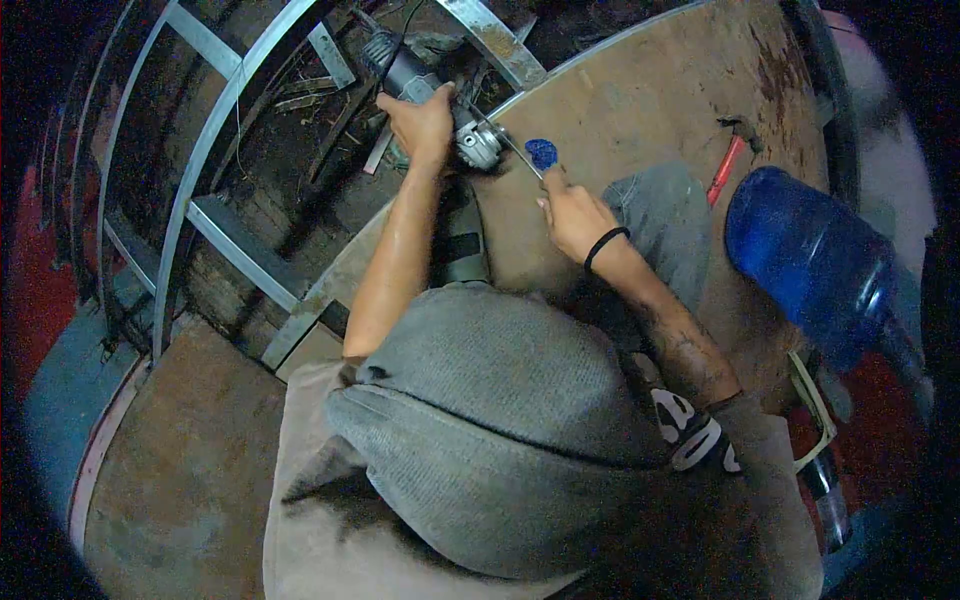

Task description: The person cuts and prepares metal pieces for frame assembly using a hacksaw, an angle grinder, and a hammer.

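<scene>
My left hand is wrapped round the grey body of an angle grinder, whose silver gear head points down toward the wooden board. A thin, straight metal piece runs from beside the gear head to my right hand, where the thumb and fingers pinch its lower end. I cannot tell whether this piece is a disc seen edge-on or a rod. Just past the right fingertips is a small dark-blue patterned object. A black band circles the right wrist.
A curved metal frame with crossbars spans the left, over dark ground with scraps. On the brown board lies a red-handled hammer. A big blue water bottle is at the right. The hooded head hides the lower middle.
</scene>
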Available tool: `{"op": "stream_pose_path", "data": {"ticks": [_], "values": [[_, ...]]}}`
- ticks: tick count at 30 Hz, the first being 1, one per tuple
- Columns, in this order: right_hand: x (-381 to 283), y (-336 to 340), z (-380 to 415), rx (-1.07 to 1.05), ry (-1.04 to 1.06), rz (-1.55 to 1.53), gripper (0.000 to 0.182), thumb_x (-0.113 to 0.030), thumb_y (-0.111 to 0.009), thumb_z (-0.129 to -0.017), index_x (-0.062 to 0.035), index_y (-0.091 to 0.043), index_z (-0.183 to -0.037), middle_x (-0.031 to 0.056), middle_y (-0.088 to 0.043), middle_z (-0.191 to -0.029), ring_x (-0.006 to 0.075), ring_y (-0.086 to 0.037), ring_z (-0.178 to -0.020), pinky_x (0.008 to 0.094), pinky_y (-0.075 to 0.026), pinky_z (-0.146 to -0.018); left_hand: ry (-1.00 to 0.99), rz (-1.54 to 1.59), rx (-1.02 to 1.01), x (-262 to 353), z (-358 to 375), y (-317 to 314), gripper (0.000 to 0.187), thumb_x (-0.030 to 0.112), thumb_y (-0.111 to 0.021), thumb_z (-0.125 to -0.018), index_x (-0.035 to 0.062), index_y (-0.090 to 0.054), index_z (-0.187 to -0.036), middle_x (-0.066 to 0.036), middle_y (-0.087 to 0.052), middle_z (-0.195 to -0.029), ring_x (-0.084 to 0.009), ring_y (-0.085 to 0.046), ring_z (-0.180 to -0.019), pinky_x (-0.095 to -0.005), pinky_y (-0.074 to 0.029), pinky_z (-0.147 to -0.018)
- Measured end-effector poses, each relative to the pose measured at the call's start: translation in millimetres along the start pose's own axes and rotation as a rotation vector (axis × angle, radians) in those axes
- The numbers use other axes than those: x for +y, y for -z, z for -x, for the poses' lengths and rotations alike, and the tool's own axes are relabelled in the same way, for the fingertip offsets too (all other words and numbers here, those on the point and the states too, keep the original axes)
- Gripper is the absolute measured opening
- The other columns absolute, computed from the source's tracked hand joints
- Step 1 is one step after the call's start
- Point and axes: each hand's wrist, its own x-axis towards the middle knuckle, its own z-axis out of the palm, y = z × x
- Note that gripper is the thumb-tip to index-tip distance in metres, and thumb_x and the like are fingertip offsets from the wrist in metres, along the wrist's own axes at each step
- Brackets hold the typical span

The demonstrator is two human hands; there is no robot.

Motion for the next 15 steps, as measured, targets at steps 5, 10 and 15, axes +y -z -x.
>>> {"op": "stream_pose_path", "data": {"ticks": [5,10,15], "values": [[6,-4,-2,0.041,0.018,-0.029,0.022,-0.017,-0.047,-0.087,0.0003,-0.039,-0.099,0.0287,-0.056,-0.069,0.0461,-0.056,-0.070,0.0541,-0.042,-0.063,0.006,0.021,0.015,-8,-5,-5,0.088,0.033,-0.075,-0.060,-0.0049,-0.026,-0.123,-0.033,-0.051,-0.109,-0.0436,-0.050,-0.103,-0.0433,-0.038,-0.090],[8,-8,-5,0.013,0.005,-0.038,0.024,-0.017,-0.047,-0.087,0.0016,-0.039,-0.100,0.0293,-0.056,-0.069,0.0464,-0.056,-0.070,0.0541,-0.042,-0.064,0.026,0.027,0.004,-6,-3,-3,0.091,0.033,-0.075,-0.059,-0.0053,-0.025,-0.124,-0.033,-0.051,-0.109,-0.0437,-0.050,-0.103,-0.0431,-0.038,-0.091],[7,-1,17,-0.068,-0.061,-0.012,0.023,-0.017,-0.045,-0.087,0.0018,-0.040,-0.101,0.0307,-0.056,-0.072,0.0474,-0.056,-0.073,0.0537,-0.043,-0.066,0.043,0.051,0.008,-10,-8,-7,0.088,0.033,-0.075,-0.059,-0.0051,-0.026,-0.121,-0.033,-0.050,-0.110,-0.0435,-0.050,-0.104,-0.0430,-0.038,-0.091]]}}
